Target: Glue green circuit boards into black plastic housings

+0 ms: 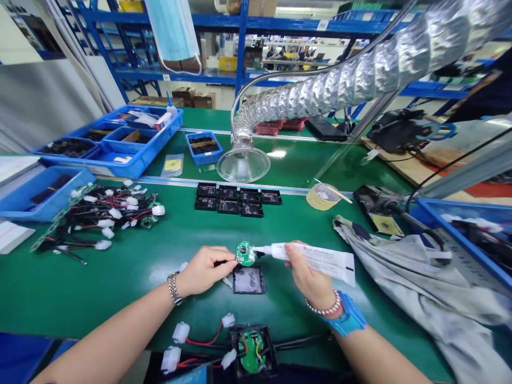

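Head view: the left hand (206,271) pinches a round green circuit board (245,253) at its edge, and the right hand (307,272) clamps a white tube (316,258). The hands are close but apart, with the board between them. The tube's long axis runs from 3 o'clock toward 9, tilted slightly, and its nozzle (262,249) meets the board's right edge, so the right hand is nearer the nozzle. Just below the board, at 6 o'clock, lies an open black housing (248,280). A wired housing (252,349) sits further toward 6, loose wired boards (100,213) lie at 9 to 10, and a black housing group (238,198) sits at 12. The tube's label (328,261) carries fine print, too small to read.
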Tool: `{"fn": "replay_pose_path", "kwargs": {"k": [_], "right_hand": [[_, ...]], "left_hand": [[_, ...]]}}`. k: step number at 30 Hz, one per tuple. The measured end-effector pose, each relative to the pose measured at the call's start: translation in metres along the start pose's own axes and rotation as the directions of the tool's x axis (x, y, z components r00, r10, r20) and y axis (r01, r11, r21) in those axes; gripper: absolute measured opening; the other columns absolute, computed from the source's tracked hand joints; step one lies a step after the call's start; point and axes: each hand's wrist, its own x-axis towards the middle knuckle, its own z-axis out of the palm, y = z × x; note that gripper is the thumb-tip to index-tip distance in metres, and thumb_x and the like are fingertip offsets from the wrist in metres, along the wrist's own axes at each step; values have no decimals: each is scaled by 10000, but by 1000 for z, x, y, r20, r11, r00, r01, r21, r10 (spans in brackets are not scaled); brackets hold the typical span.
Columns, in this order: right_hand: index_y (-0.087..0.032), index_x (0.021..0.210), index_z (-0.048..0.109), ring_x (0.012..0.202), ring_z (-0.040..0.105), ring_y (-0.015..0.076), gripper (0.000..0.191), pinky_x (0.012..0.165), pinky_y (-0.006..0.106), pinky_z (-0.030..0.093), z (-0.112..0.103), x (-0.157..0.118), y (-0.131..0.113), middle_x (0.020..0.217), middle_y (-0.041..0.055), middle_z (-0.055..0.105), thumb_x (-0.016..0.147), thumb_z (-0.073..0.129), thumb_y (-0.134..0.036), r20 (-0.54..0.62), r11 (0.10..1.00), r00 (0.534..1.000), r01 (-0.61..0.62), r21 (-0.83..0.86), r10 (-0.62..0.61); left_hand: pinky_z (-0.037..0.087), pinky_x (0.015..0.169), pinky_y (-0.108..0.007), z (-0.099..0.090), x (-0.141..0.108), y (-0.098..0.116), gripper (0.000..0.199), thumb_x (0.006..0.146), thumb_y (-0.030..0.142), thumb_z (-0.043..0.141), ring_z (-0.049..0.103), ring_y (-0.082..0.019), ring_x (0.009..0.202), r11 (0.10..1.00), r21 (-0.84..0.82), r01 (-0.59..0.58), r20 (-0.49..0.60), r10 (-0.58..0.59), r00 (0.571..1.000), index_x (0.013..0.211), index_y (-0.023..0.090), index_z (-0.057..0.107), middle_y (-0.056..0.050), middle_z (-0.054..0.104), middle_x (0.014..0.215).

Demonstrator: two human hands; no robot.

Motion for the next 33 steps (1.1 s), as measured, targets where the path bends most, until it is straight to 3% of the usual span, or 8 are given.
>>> {"fn": "replay_pose_path", "kwargs": {"k": [14,20,26,33], "right_hand": [[-230,541,461,400,489,136,349,425,269,406,1,-2,3,460,-21,491,807,455,-455,7,999,999,-32,-3,32],[-226,605,534,440,501,144,345,435,273,410,-2,-2,7,530,-1,553,797,463,-504,-31,996,999,26,-87,-28],[-225,515,460,408,427,128,423,399,251,368,-8,1,1,457,-10,454,839,391,-488,133,981,985,130,-144,-111],[-212,493,415,381,412,100,414,408,225,355,-10,3,-18,443,-25,442,867,385,-390,156,973,975,182,-145,-159]], "left_hand": [[371,562,-206,0,0,0,310,830,302,427,451,-102,568,1000,-30,3,3,-2,1000,627,126,584,-7,506,598],[369,565,-202,0,0,-1,297,824,291,430,444,-102,574,1000,-15,12,8,-12,1000,623,125,572,-2,486,590],[365,557,-203,-1,0,-2,320,824,317,420,435,-101,566,999,1,33,8,-33,999,607,130,564,0,475,592],[359,559,-199,-1,1,-1,299,815,308,430,434,-100,566,999,-20,27,6,-27,1000,605,133,553,5,474,590]]}}
